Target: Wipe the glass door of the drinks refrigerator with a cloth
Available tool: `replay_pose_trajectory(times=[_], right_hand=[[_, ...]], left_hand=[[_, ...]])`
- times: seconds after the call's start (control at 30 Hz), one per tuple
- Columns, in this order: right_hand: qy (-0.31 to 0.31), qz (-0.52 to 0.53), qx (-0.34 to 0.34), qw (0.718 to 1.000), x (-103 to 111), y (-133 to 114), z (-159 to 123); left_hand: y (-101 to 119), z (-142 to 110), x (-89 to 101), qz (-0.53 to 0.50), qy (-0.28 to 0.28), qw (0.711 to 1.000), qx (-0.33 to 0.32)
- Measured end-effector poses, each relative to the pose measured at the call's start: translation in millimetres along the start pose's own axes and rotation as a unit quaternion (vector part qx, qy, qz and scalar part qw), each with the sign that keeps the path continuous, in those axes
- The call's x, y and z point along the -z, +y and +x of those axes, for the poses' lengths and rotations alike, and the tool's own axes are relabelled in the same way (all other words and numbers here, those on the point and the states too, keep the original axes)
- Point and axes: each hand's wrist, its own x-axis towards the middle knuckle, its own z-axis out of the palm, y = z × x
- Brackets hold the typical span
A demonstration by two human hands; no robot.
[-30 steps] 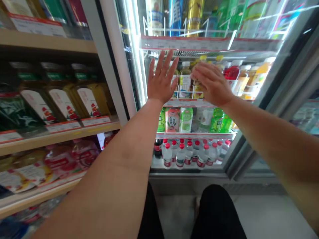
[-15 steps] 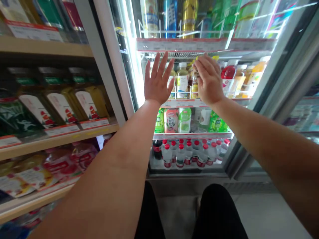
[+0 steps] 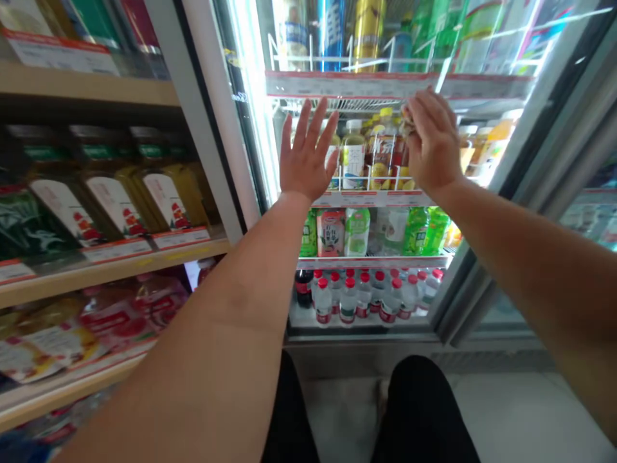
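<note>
My left hand [image 3: 308, 151] is spread flat against the glass door [image 3: 270, 328] of a lit drinks fridge, fingers apart, holding nothing. Further right, my right hand [image 3: 434, 145] presses a crumpled cloth [image 3: 407, 121] to the same glass. Only a small edge of the cloth shows beyond the fingers; the palm hides the rest. Behind the glass, between the two hands, stands a bottle with a white label [image 3: 353, 157] beside a tea bottle with a yellow cap [image 3: 384, 151].
Fridge shelves hold tall cans [image 3: 330, 38], green cartons [image 3: 357, 233] and small red-capped water bottles [image 3: 348, 302]. At left, an open wooden shelf [image 3: 116, 267] carries amber juice bottles [image 3: 161, 193]. A metal door frame [image 3: 475, 289] rises on the right. My knees [image 3: 419, 405] are below.
My right hand has slid right across the glass with the cloth, uncovering the yellow-capped tea bottle. My left hand has stayed in place.
</note>
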Motion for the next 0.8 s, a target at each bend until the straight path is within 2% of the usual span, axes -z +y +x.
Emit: replay_pose_trajectory(times=[0.13, 0.27, 0.4, 0.5, 0.57, 0.63, 0.7, 0.8], right_hand=[[0.040, -0.001, -0.005, 0.999, -13.0, 2.3, 11.8], [0.023, 0.009, 0.004, 1.000, -35.5, -18.7, 30.6], [-0.049, 0.022, 0.046, 0.997, -50.0, -55.8, 16.9], [-0.123, 0.041, 0.068, 0.989, -47.4, -70.2, 5.8], [-0.150, 0.050, 0.074, 0.985, -40.3, -66.2, 8.1], [-0.151, 0.049, 0.076, 0.984, -31.2, -54.4, 12.7], [-0.127, 0.035, 0.057, 0.990, -22.9, -40.5, 9.1], [-0.043, 0.001, 0.007, 0.999, -15.2, -25.8, -24.0]], left_hand=[[-1.6, -0.3, -0.4, -0.013, 0.014, 1.000, -0.012], [-2.0, -1.1, -0.8, -0.020, 0.016, 1.000, -0.015], [-0.5, -1.1, -0.6, -0.012, 0.020, 1.000, -0.014], [0.2, -0.5, -0.3, -0.017, 0.020, 1.000, -0.007], [-0.6, 0.3, -1.1, -0.019, 0.013, 1.000, 0.001], [-2.3, 1.3, -3.1, -0.012, 0.007, 1.000, -0.002], [-3.9, 2.2, -5.9, -0.001, 0.013, 1.000, -0.011], [-4.3, 2.7, -8.0, -0.002, 0.017, 1.000, -0.018]])
